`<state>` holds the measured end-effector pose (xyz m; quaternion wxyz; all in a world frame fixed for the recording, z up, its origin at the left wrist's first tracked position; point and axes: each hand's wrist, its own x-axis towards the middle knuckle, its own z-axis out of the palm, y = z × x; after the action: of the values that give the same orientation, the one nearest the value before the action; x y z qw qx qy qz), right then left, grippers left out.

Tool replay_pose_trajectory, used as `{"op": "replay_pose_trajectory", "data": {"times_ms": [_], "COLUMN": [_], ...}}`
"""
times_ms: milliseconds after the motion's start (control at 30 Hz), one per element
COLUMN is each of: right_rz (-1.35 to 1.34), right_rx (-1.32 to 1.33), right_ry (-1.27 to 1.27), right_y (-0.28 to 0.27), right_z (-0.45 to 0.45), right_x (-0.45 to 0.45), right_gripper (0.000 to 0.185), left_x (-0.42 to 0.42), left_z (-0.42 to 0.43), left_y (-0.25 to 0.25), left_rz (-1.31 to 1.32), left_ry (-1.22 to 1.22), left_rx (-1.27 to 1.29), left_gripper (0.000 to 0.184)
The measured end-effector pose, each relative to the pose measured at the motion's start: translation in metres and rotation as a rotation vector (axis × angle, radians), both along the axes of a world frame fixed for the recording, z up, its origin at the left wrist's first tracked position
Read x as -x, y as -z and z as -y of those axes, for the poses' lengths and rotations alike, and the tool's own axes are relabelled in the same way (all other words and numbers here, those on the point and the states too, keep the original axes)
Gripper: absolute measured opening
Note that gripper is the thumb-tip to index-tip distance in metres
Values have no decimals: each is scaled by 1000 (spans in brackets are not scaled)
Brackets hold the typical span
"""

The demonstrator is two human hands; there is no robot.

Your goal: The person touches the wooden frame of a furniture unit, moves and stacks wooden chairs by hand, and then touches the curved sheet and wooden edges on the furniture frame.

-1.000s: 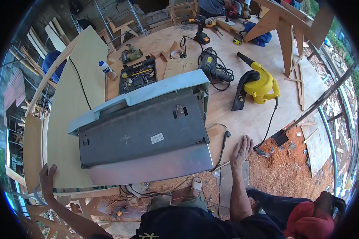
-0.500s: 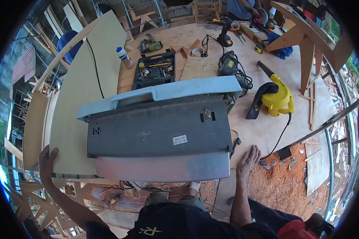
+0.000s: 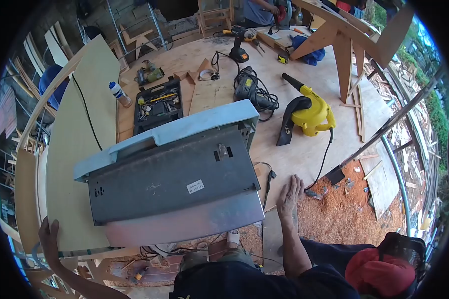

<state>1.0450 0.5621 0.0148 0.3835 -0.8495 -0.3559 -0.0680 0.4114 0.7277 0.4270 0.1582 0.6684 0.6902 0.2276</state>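
Observation:
My left hand (image 3: 49, 236) rests at the near left edge of a pale plywood sheet (image 3: 80, 149), its fingers apart. My right hand (image 3: 290, 195) lies flat with fingers spread on the near edge of the wooden table (image 3: 304, 164), right of the machine. Between my hands a grey metal machine (image 3: 169, 179) with a light blue side and a white label stands on the table. Just beyond my right hand are a black plug (image 3: 271, 175) and the cord of a yellow blower (image 3: 312, 114).
Behind the machine are a toolbox (image 3: 157, 104), a bottle (image 3: 120, 94), a corded power tool (image 3: 249, 87) and a cordless drill (image 3: 238, 50). A co-worker's torso (image 3: 257, 12) is at the far side. A person in a red head covering (image 3: 379, 271) is close on my right.
The whole view has shifted and tilted slightly. Both hands keep their places at the edges, and the machine stays between them. More of the person at my right shows than half a second ago.

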Motion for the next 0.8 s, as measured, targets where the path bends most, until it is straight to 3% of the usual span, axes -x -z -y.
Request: {"op": "replay_pose_trajectory", "data": {"times_ms": [800], "right_rz": [8], "right_rx": [2], "right_ry": [8], "right_y": [3], "right_z": [-1], "right_x": [0], "right_gripper": [44], "left_x": [-1], "left_z": [1], "left_y": [2], "left_rz": [47], "left_ry": [41], "left_rx": [-11], "left_gripper": [36]}}
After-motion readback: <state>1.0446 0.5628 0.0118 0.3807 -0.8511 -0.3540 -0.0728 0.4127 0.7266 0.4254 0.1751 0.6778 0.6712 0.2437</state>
